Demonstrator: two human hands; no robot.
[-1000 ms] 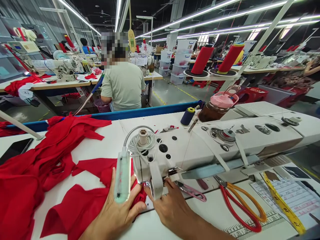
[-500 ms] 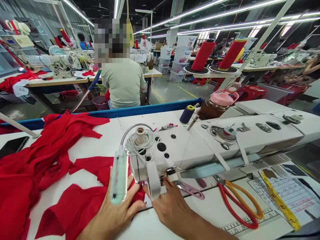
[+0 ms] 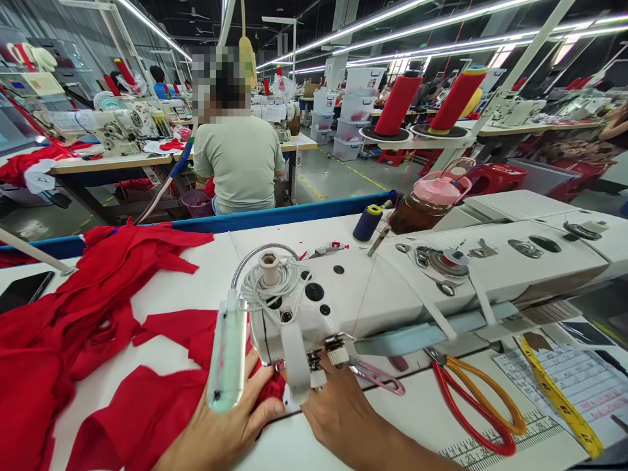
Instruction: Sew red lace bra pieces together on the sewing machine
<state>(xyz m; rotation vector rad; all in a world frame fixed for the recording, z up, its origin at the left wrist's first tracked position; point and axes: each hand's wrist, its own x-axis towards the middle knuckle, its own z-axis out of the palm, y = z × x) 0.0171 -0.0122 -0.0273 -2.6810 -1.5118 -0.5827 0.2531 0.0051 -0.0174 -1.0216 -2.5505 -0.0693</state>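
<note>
My left hand (image 3: 228, 415) lies flat with its fingers spread, pressing on red fabric (image 3: 271, 391) at the needle end of a white sewing machine (image 3: 343, 297). A small lamp (image 3: 227, 353) on a bendy metal neck covers part of that hand. My right hand (image 3: 341, 407) reaches under the machine head from the right. Its fingertips are hidden behind the head, so I cannot tell whether they grip the cloth. More red cloth pieces (image 3: 142, 412) spread over the white table to the left.
Scissors (image 3: 473, 405) with red and orange handles, pink thread snips (image 3: 377, 378), a yellow tape measure (image 3: 562, 399) and a written sheet (image 3: 589, 379) lie at right. A navy thread spool (image 3: 367, 222) and a pink-lidded jug (image 3: 426, 199) stand behind the machine. A person (image 3: 240, 160) sits ahead.
The camera view has shifted slightly. Both hands stay in nearly the same place at the machine, and the red cloth beside my left hand has barely moved.
</note>
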